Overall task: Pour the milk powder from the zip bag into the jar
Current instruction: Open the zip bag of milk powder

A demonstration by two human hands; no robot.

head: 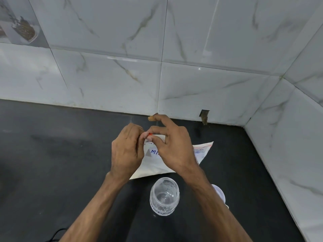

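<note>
Head view: zip bag (157, 165) lies on counter (52, 154), just beyond empty open jar (164, 196).
Left hand (126, 151), right hand (173, 149): both pinching bag's sealed top — opening step.
Next: part the seal, lift, tip over jar.

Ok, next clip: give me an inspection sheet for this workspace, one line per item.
Surface: dark counter, bare around the work area.
Job's things: zip bag of white powder lying flat, handwritten label partly hidden; clear jar upright, open, empty, just in front of the bag.
Clutter: white lid right of the jar, mostly hidden by the forearm.
Grips: left hand and right hand both pinch the bag's top edge at its red seal.
Cables: dark cable at the bottom edge.
Surroundings: marbled wall tiles; small notch at the wall's base.
</note>
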